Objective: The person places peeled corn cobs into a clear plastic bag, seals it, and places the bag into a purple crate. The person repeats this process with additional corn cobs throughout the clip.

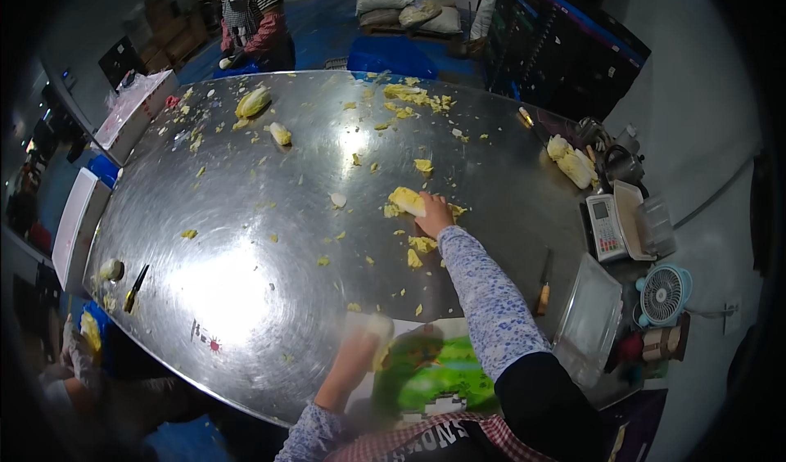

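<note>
My right hand [435,213] reaches out over the steel table [295,186] and grips a yellow-white head of napa cabbage [408,200], with loose yellow leaf pieces [422,243] around it. Nearer my body, my left hand [358,354] is blurred; it holds a pale piece of cabbage [379,330] above the left edge of a green printed sheet [448,364]. Both forearms wear blue-flowered sleeves. To the right of my right forearm lies a wooden-handled knife [544,293].
Knives [135,289] [533,122] lie at left and far right. Other cabbages [253,102] [571,161] rest at the far side. A scale [607,225], clear plastic tray [588,321] and small fan [664,295] line the right edge. People stand at the far side [255,23] and lower left [77,364].
</note>
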Motion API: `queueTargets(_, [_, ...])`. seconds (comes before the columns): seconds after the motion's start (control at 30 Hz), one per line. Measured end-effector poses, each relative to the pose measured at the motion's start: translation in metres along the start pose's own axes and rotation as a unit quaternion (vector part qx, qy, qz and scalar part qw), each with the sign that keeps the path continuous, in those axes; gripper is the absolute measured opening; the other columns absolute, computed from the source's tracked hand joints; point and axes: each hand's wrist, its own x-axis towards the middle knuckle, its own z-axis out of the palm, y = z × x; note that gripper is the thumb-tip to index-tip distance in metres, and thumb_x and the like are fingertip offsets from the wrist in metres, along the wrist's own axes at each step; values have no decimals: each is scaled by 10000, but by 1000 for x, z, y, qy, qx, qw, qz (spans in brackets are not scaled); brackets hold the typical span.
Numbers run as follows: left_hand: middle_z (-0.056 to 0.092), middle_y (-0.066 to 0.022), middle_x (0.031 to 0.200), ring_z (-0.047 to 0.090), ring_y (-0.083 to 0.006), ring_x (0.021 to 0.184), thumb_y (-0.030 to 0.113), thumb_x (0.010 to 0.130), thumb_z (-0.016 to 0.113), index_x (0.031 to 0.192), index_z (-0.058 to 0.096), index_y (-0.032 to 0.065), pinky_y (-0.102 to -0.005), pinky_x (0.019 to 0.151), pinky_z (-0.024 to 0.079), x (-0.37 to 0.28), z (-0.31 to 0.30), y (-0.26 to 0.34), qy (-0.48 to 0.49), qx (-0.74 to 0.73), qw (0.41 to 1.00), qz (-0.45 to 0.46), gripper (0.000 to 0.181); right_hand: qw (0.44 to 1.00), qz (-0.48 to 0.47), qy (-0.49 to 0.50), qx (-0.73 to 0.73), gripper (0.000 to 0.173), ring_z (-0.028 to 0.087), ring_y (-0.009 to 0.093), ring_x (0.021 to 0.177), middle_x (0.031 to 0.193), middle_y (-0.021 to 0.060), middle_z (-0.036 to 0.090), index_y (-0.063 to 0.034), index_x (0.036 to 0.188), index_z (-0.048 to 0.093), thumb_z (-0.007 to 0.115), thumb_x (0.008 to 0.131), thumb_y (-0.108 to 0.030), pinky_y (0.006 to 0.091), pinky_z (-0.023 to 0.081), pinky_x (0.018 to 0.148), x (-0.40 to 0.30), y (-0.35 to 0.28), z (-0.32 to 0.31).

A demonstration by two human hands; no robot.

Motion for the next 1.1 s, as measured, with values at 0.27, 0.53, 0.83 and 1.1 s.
queueTargets(0.27, [583, -36, 1024, 573, -122, 860, 252, 888, 589, 1235, 470, 48, -248, 711, 481, -33, 63, 36, -130, -14, 989, -63, 420, 598, 142, -198, 764, 401, 586, 159, 675, 1020, 151, 612, -61, 1211, 461, 385, 957, -362, 264, 471, 566, -103, -46, -94])
queueTargets(0.53, [522, -113, 1045, 544, -274, 971, 180, 748, 728, 1136, 532, 68, -357, 845, 444, -55, 113, 83, -166, 389, 852, 307, 448, 638, 64, -272, 718, 489, 471, 99, 511, 938, 116, 595, -55, 1186, 468, 500, 897, -448, 225, 378, 461, -240, -28, -176])
queueTargets(0.83, [319, -208, 1390, 388, -396, 1201, 312, 674, 743, 1032, 629, 121, -485, 1022, 295, -84, 168, 59, -318, 534, 675, 398, 422, 899, -14, -342, 272, 552, 572, 249, 1011, 1102, 161, 585, -3, 1199, 486, 636, 817, -373, 338, 443, 875, -364, 0, -189])
queueTargets(1.1, [438, -171, 1231, 466, -308, 1134, 262, 716, 773, 1068, 613, 42, -373, 946, 401, -62, 191, -19, -378, 272, 871, 153, 445, 807, 200, -155, 533, 432, 589, 139, 806, 1015, 89, 560, -24, 1260, 413, 564, 869, -128, 269, 491, 676, -465, 58, -155])
